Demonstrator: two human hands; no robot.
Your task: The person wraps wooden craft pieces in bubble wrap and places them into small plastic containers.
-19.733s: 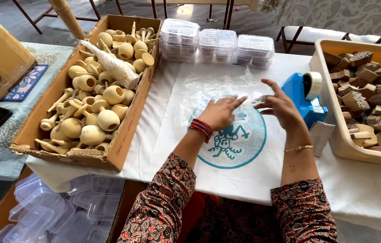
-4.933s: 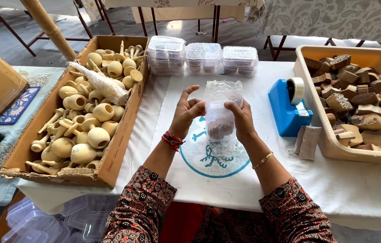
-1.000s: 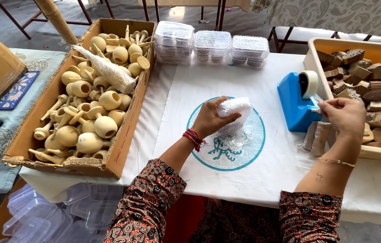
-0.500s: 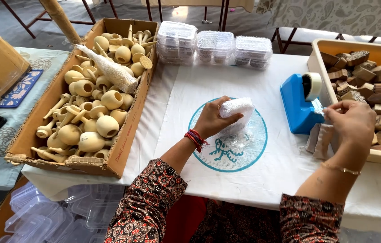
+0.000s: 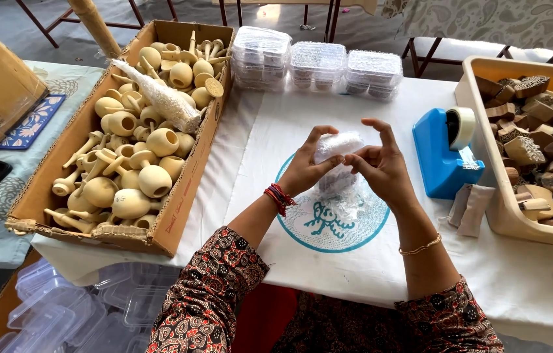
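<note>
The left hand (image 5: pixel 304 171) grips a small bubble-wrapped bundle (image 5: pixel 338 151) just above the middle of the table, over a teal round print (image 5: pixel 302 225) on the white cloth (image 5: pixel 257 131), its thumb and fingers closed around the bundle's left side. The right hand (image 5: pixel 381 167) meets it from the right, thumb and forefinger pinched at the wrap's front face while the other fingers stand spread and raised; whether a strip of tape sits under that pinch is too small to tell. The bundle looks light and small enough for one hand, soft and springy on the outside with something hard inside, and the plastic skin is likely slippery, so a hold around its middle with the loose flap pressed under a thumb seems the safest. A loose tail of wrap hangs below it towards the cloth. There is one bundle in hand, one blue tape dispenser (image 5: pixel 445 157) to the right, and two small cloth pouches (image 5: pixel 471 208) beside it. Three stacks of clear lidded plastic containers (image 5: pixel 315 62) stand along the far edge. One cardboard box (image 5: pixel 185 189) at left holds many turned wooden pieces (image 5: pixel 136 157), too many to count, plus one long bubble-wrapped item (image 5: pixel 159 98). One beige tub (image 5: pixel 485 163) at right holds a heap of carved wooden blocks (image 5: pixel 551 144).
</note>
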